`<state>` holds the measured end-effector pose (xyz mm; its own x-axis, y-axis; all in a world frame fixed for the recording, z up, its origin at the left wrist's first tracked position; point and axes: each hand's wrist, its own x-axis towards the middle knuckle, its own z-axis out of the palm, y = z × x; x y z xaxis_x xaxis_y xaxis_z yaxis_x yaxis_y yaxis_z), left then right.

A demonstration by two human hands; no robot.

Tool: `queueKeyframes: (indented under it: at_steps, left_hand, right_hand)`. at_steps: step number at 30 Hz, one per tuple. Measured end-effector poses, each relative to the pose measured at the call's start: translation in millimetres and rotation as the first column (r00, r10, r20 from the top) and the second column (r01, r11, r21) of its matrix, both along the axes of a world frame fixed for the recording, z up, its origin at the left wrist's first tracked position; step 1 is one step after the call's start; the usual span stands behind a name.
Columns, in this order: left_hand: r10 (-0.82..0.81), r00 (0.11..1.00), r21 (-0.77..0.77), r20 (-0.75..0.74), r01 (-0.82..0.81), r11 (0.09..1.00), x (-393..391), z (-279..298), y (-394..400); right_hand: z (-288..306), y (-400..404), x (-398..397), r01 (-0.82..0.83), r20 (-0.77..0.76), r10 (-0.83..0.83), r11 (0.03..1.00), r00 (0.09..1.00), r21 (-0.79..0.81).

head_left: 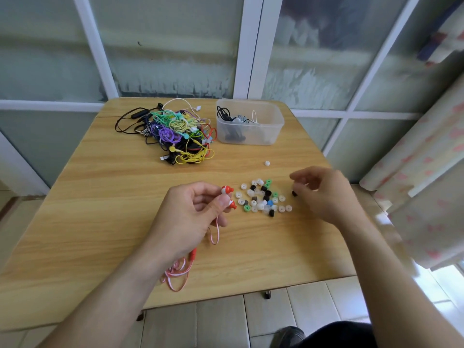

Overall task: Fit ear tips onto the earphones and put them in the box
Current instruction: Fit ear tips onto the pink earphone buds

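Observation:
My left hand point(190, 217) pinches two red-and-white earbuds point(228, 197) side by side, their bare nozzles pointing right. Their flat red-and-white cable point(179, 271) hangs down onto the table near its front edge. My right hand point(324, 194) hovers to the right of a scatter of loose ear tips point(263, 198), its fingers curled round a small black ear tip point(294, 193). The clear plastic box point(273, 133) stands at the back right with a few earphones inside.
A tangled heap of coloured earphones point(175, 133) lies at the back left of the wooden table point(100, 222). One white ear tip point(267, 163) sits alone in front of the box. A curtain point(426, 184) hangs at the right.

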<state>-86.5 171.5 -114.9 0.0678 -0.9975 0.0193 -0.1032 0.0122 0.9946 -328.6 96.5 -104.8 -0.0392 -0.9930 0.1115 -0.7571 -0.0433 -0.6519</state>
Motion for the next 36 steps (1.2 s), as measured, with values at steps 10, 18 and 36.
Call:
queueKeyframes:
  at_steps: [10,18,36]
  left_hand:
    - [-0.036,0.999,0.053,0.021,0.035,0.998,-1.5,-0.5,0.0]
    - [-0.025,0.999,0.09,0.02,0.023,0.996,-1.4,-0.5,0.4]
    - [-0.078,0.997,0.078,-0.001,0.078,0.994,-2.7,1.8,2.2]
  right_hand:
    - [-7.5,-4.4,-5.8,-0.094,-0.155,0.112,0.988,0.982,0.12]
    - [-2.7,-2.5,-4.8,-0.134,-0.266,0.172,0.979,0.949,0.153]
    - [12.4,28.2,35.1,-0.211,0.452,0.244,0.97,0.858,-0.124]
